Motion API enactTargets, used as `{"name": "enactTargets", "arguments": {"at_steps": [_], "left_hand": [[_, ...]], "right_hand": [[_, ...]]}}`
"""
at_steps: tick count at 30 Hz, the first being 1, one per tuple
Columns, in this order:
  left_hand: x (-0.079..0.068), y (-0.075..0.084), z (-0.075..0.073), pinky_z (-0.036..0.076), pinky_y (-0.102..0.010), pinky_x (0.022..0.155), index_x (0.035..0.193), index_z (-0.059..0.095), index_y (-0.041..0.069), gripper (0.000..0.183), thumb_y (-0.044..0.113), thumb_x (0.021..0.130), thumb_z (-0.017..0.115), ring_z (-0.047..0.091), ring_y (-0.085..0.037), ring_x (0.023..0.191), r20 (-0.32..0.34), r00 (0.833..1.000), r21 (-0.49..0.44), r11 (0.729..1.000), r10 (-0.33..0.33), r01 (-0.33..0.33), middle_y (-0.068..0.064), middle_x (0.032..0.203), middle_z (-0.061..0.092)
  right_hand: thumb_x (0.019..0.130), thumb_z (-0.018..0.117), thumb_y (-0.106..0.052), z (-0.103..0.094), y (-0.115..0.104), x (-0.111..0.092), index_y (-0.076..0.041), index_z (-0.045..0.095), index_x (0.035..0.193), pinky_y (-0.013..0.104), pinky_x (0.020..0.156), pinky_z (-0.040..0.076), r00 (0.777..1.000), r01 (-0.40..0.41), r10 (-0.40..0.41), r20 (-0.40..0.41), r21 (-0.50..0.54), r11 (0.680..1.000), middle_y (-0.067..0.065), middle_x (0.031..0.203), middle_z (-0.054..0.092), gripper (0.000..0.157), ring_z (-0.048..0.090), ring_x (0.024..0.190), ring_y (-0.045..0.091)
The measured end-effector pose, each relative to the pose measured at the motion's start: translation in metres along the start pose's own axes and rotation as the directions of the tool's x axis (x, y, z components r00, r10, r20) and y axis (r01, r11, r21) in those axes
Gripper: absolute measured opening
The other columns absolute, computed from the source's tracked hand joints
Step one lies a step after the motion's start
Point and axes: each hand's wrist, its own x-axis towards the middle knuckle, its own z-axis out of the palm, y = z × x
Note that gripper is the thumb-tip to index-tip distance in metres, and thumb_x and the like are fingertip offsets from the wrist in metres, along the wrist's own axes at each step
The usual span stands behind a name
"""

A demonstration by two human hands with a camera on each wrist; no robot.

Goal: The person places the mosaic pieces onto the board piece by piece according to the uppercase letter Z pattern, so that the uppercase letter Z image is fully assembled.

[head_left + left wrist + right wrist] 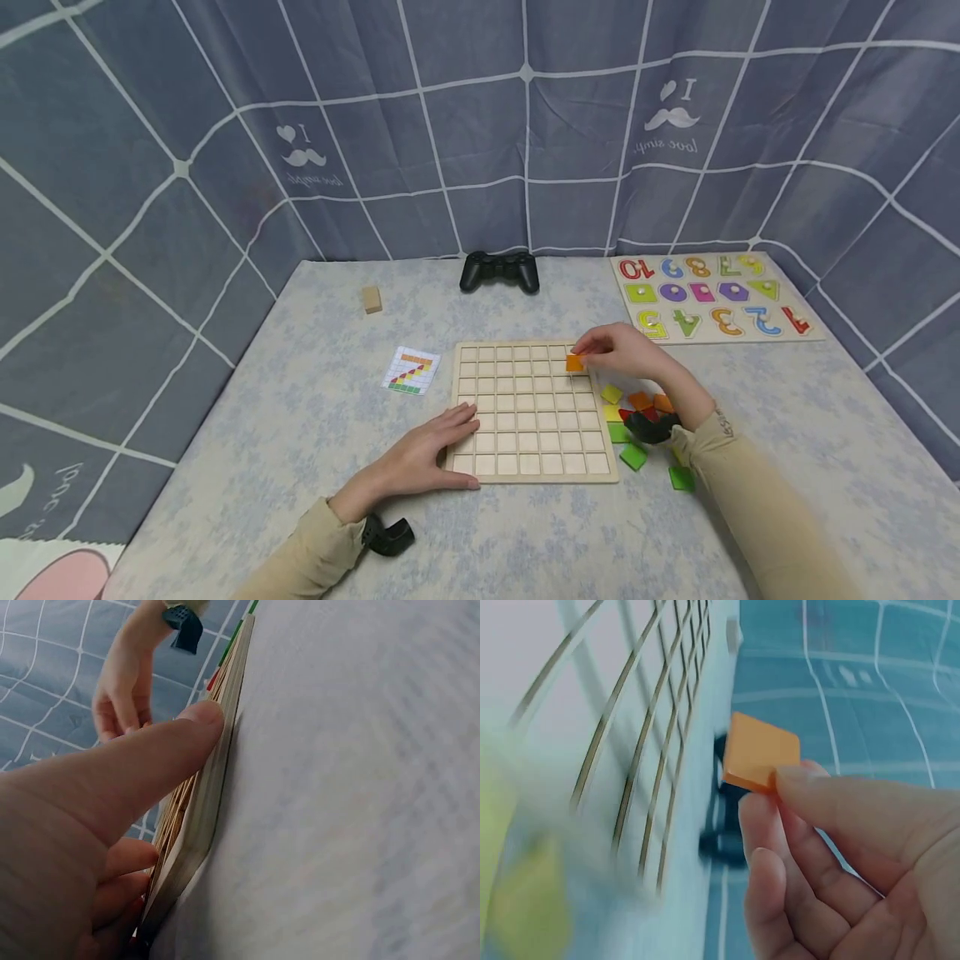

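Observation:
Between thumb and fingers, my right hand (622,348) pinches an orange square tile (761,752) over the far right corner of a wooden grid board (527,421). In the right wrist view the tile is clear of the board's ribs. My left hand (427,450) rests on the board's near left corner, its fingers on the left side and its thumb (150,765) along the near edge. Loose green, yellow, red and orange tiles (633,456) lie right of the board, some hidden beneath the right wrist. Left of the board lies a pattern card (412,371) with coloured squares.
A black game controller (499,272) sits at the back of the table. A small wooden block (371,300) is at the back left. At the back right lies a number-and-shape puzzle board (712,298). A blue checked curtain (480,133) hangs behind the table.

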Motion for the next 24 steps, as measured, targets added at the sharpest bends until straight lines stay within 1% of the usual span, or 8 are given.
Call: {"name": "enactTargets", "arguments": {"at_steps": [3, 5, 9, 12, 18, 22, 24], "left_hand": [[-0.001, -0.001, 0.000, 0.022, -0.039, 0.112, 0.143, 0.039, 0.004, 0.090, 0.057, 0.077, 0.069, 0.016, -0.015, 0.141, -0.004, 1.000, 0.011, 1.000, 0.007, -0.007, -0.005, 0.154, 0.024], [-0.001, -0.002, 0.001, 0.022, -0.039, 0.112, 0.143, 0.038, 0.004, 0.091, 0.058, 0.077, 0.068, 0.015, -0.014, 0.141, -0.006, 1.000, 0.015, 1.000, 0.012, -0.012, -0.005, 0.154, 0.023], [0.000, -0.002, 0.002, 0.022, -0.038, 0.112, 0.144, 0.036, 0.004, 0.092, 0.059, 0.077, 0.067, 0.015, -0.013, 0.141, -0.010, 1.000, 0.029, 0.999, 0.017, -0.016, -0.005, 0.154, 0.023], [0.001, -0.003, 0.003, 0.022, -0.037, 0.112, 0.144, 0.037, 0.004, 0.092, 0.059, 0.077, 0.067, 0.015, -0.013, 0.141, -0.012, 1.000, 0.038, 0.999, 0.022, -0.021, -0.004, 0.154, 0.023], [0.002, -0.003, 0.004, 0.021, -0.034, 0.113, 0.144, 0.037, 0.004, 0.090, 0.057, 0.078, 0.068, 0.016, -0.013, 0.141, -0.011, 0.999, 0.051, 0.998, 0.032, -0.032, -0.004, 0.154, 0.023], [0.001, -0.003, 0.004, 0.022, -0.035, 0.112, 0.144, 0.037, 0.003, 0.090, 0.056, 0.078, 0.068, 0.016, -0.014, 0.141, -0.015, 0.999, 0.055, 0.998, 0.037, -0.036, -0.004, 0.154, 0.023], [0.001, -0.004, 0.004, 0.022, -0.036, 0.112, 0.144, 0.037, 0.003, 0.090, 0.056, 0.078, 0.068, 0.017, -0.014, 0.141, -0.018, 0.999, 0.058, 0.998, 0.038, -0.037, -0.005, 0.154, 0.024]], "right_hand": [[0.088, 0.065, -0.008, 0.015, -0.014, 0.023, -0.005, 0.070, 0.100, 0.039, 0.081, 0.052, 0.999, 0.032, -0.032, 0.008, 0.011, 0.999, 0.006, 0.096, 0.069, 0.014, 0.064, 0.089, 0.023], [0.088, 0.064, -0.008, 0.025, -0.023, 0.036, -0.005, 0.070, 0.100, 0.039, 0.080, 0.052, 0.999, 0.039, -0.040, 0.017, 0.015, 0.999, 0.006, 0.097, 0.068, 0.014, 0.064, 0.090, 0.024], [0.089, 0.063, -0.009, 0.045, -0.039, 0.059, -0.006, 0.071, 0.100, 0.037, 0.078, 0.051, 0.999, 0.031, -0.031, 0.027, 0.007, 0.999, 0.006, 0.098, 0.068, 0.014, 0.063, 0.090, 0.024], [0.089, 0.063, -0.009, 0.059, -0.045, 0.072, -0.006, 0.071, 0.100, 0.036, 0.079, 0.051, 0.999, 0.013, -0.012, 0.033, -0.001, 1.000, 0.006, 0.098, 0.068, 0.014, 0.062, 0.091, 0.023], [0.089, 0.064, -0.012, 0.081, -0.051, 0.090, -0.008, 0.072, 0.098, 0.033, 0.080, 0.050, 0.998, -0.044, 0.046, 0.043, -0.032, 0.998, 0.004, 0.095, 0.067, 0.012, 0.061, 0.088, 0.020], [0.088, 0.067, -0.013, 0.089, -0.054, 0.096, -0.009, 0.073, 0.095, 0.032, 0.079, 0.050, 0.997, -0.057, 0.061, 0.052, -0.074, 0.996, 0.002, 0.091, 0.068, 0.010, 0.062, 0.085, 0.018], [0.087, 0.068, -0.013, 0.090, -0.057, 0.096, -0.009, 0.073, 0.096, 0.031, 0.077, 0.051, 0.997, -0.041, 0.047, 0.064, -0.098, 0.994, 0.003, 0.093, 0.067, 0.012, 0.062, 0.085, 0.018]]}}
